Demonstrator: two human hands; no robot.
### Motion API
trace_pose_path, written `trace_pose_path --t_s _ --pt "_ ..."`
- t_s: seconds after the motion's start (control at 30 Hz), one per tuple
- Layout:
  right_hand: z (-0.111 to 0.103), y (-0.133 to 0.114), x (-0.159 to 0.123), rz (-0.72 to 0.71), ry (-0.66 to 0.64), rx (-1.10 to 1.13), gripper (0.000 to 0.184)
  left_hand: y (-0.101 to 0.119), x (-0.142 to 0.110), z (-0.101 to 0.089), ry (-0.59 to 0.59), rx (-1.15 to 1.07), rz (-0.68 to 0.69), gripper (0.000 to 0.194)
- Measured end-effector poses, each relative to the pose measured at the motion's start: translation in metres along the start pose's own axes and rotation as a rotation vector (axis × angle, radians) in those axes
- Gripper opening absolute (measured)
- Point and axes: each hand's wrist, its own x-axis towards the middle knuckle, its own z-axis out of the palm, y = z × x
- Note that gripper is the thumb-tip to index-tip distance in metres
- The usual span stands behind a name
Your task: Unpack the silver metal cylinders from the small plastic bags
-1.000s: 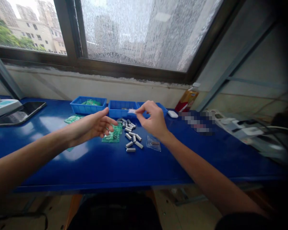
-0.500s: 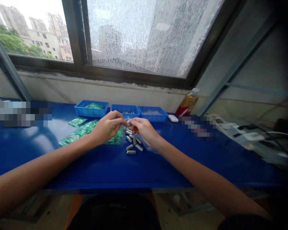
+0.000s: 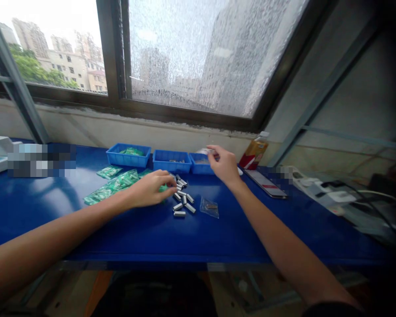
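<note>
While the right hand [image 3: 225, 168] pinches clear plastic [image 3: 203, 151] near the rear edge of the desk [image 3: 244, 233], the left hand [image 3: 152, 188], fingers parted, could, if lowered abruptly, scatter metal pieces [image 3: 185, 200].

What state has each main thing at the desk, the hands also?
Left hand: curled near metal pieces, hold unclear.
Right hand: pinching clear plastic.
Left bin: holding green packets.
Middle bin: holding small parts.
Right bin: partly hidden.
Metal pieces: loose, scattered.
Clear bag: lying flat, parts inside.
Bottle: capped.
Phone: lying flat.
</note>
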Motion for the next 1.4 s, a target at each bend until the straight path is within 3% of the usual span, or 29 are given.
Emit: trace_pose_path --t_s 0.13,0.27,0.33,0.5,0.57,0.7,0.77,0.83,0.9,1.03,1.13,1.27,1.4 --pt "-0.020 0.016 -0.001 0.013 -0.475 -0.093 0.030 0.020 -0.004 0.003 -0.124 0.073 0.178 0.033" --pt "-0.035 -0.004 -0.018 -0.005 -0.975 0.036 0.037 0.026 -0.007 0.006 -0.171 0.109 0.235 0.021" --pt "-0.032 -0.016 -0.025 -0.024 -1.046 -0.028 0.041 0.022 -0.007 0.008 -0.168 0.098 0.209 0.016" --pt "-0.010 -0.022 -0.030 -0.013 -1.007 -0.100 0.024 0.009 -0.007 0.010 -0.138 0.086 0.120 0.014" --pt "-0.003 -0.017 -0.027 0.000 -0.932 -0.071 0.020 0.007 -0.007 0.010 -0.129 0.085 0.096 0.014" --pt "0.000 -0.013 -0.021 -0.003 -0.614 -0.015 0.005 0.012 -0.005 0.008 -0.094 0.029 0.058 0.019" --pt "0.000 -0.019 -0.020 -0.044 -0.409 0.045 0.009 0.016 -0.003 0.008 -0.072 -0.081 -0.002 0.026" --pt "0.001 -0.031 -0.023 -0.146 -0.238 0.113 0.015 0.018 -0.001 0.007 -0.036 -0.275 -0.133 0.037" --pt "0.004 -0.045 -0.030 -0.296 -0.149 0.157 0.015 0.018 0.000 0.006 0.015 -0.522 -0.293 0.048" --pt "0.013 -0.065 -0.046 -0.533 -0.111 0.146 0.012 0.017 0.002 0.004 0.065 -0.804 -0.439 0.040" --pt "0.017 -0.070 -0.052 -0.535 -0.095 0.096 0.012 0.015 0.002 0.004 0.098 -0.784 -0.428 0.028" --pt "0.012 -0.073 -0.052 -0.351 -0.110 0.173 0.013 0.007 0.002 0.003 0.276 -0.493 -0.341 0.023" --pt "0.011 -0.074 -0.047 0.035 -0.335 0.508 0.036 -0.006 0.000 0.002 0.406 -0.032 -0.115 0.021"
